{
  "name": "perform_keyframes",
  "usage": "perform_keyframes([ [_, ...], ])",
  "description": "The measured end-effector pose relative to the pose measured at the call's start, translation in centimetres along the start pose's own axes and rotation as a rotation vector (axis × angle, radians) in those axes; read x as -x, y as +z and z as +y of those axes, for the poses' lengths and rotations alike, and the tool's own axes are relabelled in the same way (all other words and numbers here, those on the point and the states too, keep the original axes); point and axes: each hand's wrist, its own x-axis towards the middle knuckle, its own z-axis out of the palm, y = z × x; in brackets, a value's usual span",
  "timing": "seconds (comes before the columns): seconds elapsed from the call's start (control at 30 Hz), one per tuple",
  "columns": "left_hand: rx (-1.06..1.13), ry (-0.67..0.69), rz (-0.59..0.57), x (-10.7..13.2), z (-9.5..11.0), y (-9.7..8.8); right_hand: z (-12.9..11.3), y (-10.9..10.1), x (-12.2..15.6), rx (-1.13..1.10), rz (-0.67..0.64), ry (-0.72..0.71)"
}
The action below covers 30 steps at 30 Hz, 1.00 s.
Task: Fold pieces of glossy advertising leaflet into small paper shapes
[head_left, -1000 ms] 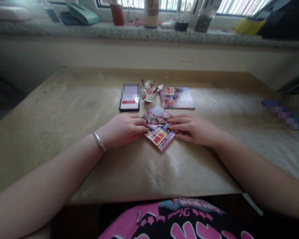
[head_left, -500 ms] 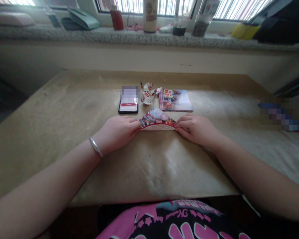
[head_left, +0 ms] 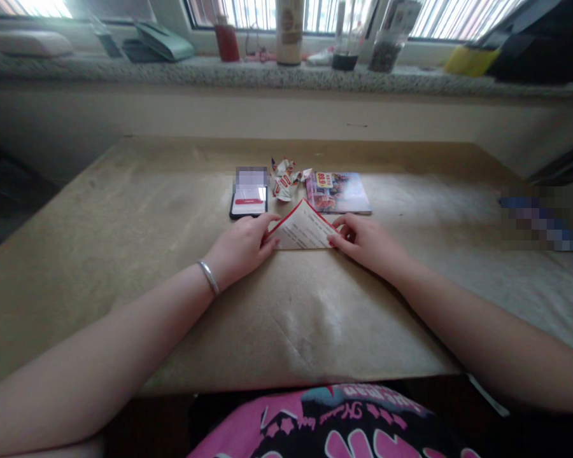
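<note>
Here, triangular paper [head_left: 303, 230], held between left hand [head_left: 242, 247], right hand [head_left: 370, 242].

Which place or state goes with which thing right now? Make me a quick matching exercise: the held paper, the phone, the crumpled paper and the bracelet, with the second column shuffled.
Things:
1. Held paper
2. Phone
3. Crumpled paper
4. Bracelet

Places or states:
A. Silver, around the left wrist
B. Beyond the hands, between a black-edged device and a flat printed leaflet
C. Triangular, red-edged, between left hand and right hand
D. Lying on the table, screen up

Pairs: 1-C, 2-D, 3-B, 4-A
</note>
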Motion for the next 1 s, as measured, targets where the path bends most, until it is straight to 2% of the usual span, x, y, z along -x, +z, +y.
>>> perform_keyframes([
  [0.2, -0.108, 0.013, -0.081, -0.3, 0.2, 0.2, -0.3, 0.4, -0.1, 0.122, 0.02, -0.008],
  [0.47, -0.262, 0.028, -0.087, 0.5, -0.2, -0.3, 0.4, -0.1, 0.0, 0.049, -0.069, 0.01],
  [0.7, -0.252, 0.035, -0.106, 0.7, -0.4, -0.3, 0.8, -0.2, 0.0, 0.037, -0.083, 0.002],
  [1.0, -0.336, -0.012, -0.127, 1.0, 0.3, -0.9, 1.0, -0.2, 0.2, 0.013, -0.087, -0.024],
])
